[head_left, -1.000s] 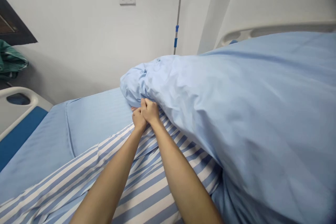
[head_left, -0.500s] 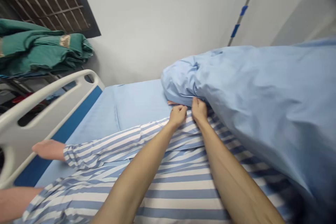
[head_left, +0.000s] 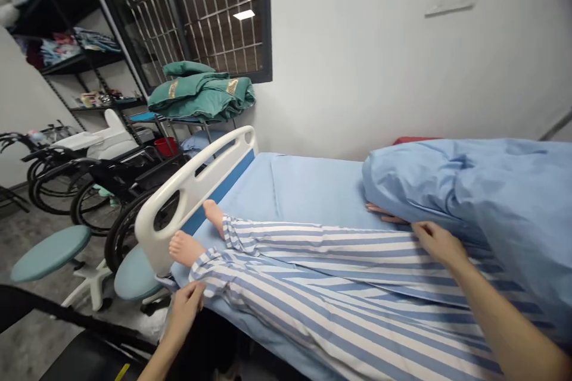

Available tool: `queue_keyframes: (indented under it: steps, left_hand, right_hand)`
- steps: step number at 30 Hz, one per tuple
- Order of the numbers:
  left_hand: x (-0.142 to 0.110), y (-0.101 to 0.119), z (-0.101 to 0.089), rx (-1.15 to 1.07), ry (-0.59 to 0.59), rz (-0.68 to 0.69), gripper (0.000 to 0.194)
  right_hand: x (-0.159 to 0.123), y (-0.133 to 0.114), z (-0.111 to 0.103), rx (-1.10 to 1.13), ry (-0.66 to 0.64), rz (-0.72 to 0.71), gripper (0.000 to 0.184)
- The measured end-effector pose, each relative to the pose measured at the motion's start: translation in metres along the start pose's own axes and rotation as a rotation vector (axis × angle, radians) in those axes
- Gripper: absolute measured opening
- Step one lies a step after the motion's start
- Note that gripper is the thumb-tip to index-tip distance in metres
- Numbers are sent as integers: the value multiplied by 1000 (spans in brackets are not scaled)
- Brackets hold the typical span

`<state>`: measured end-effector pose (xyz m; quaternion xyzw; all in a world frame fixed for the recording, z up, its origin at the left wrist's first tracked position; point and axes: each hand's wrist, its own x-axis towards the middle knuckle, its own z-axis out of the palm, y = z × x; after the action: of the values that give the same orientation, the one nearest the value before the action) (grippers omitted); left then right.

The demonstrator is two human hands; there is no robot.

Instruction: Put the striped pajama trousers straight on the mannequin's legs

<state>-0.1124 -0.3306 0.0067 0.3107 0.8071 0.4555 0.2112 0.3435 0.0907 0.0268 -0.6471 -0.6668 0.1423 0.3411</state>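
Note:
A figure in blue-and-white striped trousers (head_left: 313, 253) lies on the bed, both bare feet showing, the near foot (head_left: 185, 248) beside the footboard. My left hand (head_left: 185, 309) is at the near trouser cuff, its fingers loosely bent and a little apart. Higher up the far leg, my right hand (head_left: 440, 242) has its fingers closed on the trousers, close to the edge of a bunched light-blue quilt (head_left: 500, 184). The fingers of the lying figure's hand (head_left: 386, 213) stick out from under the quilt. The figure's upper body is out of view.
The bed's white footboard (head_left: 156, 208) stands at the left end. Beyond it are wheelchairs (head_left: 134, 187), a round stool (head_left: 51, 253) and folded green bedding (head_left: 205, 95) under a barred window. A black chair seat (head_left: 89, 357) is at lower left.
My left hand has left the upper trouser leg and moved left to the near cuff. My right hand remains by the quilt edge. The view has swung left, showing the wheelchairs and shelves.

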Motion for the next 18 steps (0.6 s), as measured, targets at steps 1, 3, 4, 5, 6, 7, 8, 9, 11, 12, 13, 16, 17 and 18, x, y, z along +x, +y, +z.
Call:
queue_keyframes:
  steps: [1,3,4,5,6,7,8,9,11,12,13,16,17,18]
  left_hand:
    - [-4,-17,-12,-38,61,-49,41]
    - [-6,-42,-25,-134,162,-118,31]
    - [-3,-49,-26,-179,192,-130,31]
    - [1,-53,-26,-212,216,-133,37]
    - [7,-55,-24,-228,240,-129,45]
    - [12,-55,-22,-231,259,-122,51]
    - [18,-54,-20,-231,264,-117,54]
    - [22,-54,-18,-240,247,-114,52]
    - [26,-53,-15,-279,153,-119,39]
    - [26,-53,-14,-297,90,-122,33]
    - [24,-54,-13,-310,35,-122,31]
    - [17,-57,-16,-337,-23,-126,36]
    - [15,-58,-18,-349,-28,-126,38]
    - [14,-58,-22,-356,-33,-127,39]
  right_hand:
    - [-4,-5,0,-12,-126,-41,21]
    - [-14,-15,3,-68,-247,-170,14]
    - [-23,-21,5,-105,-228,-243,12]
    - [-33,-27,7,-132,-199,-318,11]
    - [-46,-34,10,-148,-183,-385,12]
    - [-61,-42,13,-148,-180,-443,14]
    - [-79,-49,15,-143,-200,-485,17]
    - [-98,-56,18,-135,-231,-512,21]
    - [-137,-67,24,-117,-306,-554,30]
    - [-155,-70,27,-112,-333,-564,33]
    - [-171,-73,30,-106,-348,-570,35]
    - [-203,-73,37,-91,-350,-543,35]
    - [-209,-72,39,-89,-348,-521,34]
    - [-212,-72,40,-89,-348,-492,34]
